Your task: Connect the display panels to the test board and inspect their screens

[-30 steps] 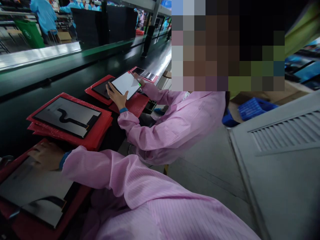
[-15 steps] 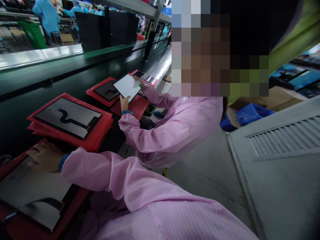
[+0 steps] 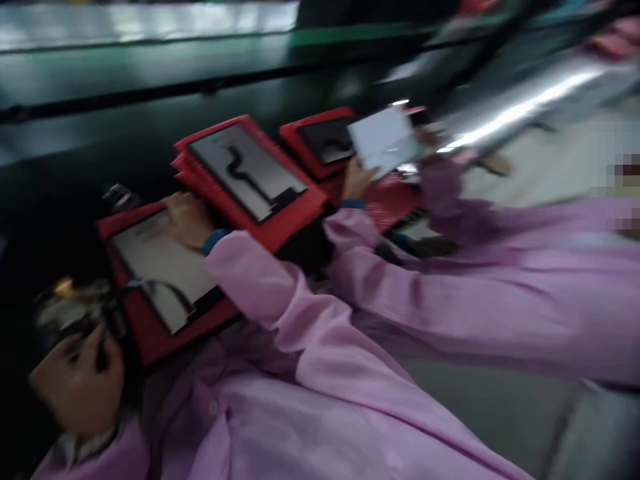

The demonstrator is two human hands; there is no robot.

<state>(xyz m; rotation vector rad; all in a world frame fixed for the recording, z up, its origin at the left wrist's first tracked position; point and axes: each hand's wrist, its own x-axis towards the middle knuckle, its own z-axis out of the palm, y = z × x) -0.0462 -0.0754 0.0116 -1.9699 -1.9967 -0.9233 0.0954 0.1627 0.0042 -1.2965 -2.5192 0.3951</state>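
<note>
Right hand (image 3: 190, 221) palm-down over panel (image 3: 173, 263); left hand (image 3: 83, 383) curled.

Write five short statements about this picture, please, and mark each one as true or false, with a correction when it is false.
1. The right hand rests at the far edge of the nearest panel. True.
2. The left hand lies on that same panel. False: it is apart from it, close to a blurred metallic object.
3. The co-worker's hand is on a white panel. True.
4. The middle panel lies on green sheets. False: the sheets under it are red.
5. A blue band is around the right wrist. True.
</note>
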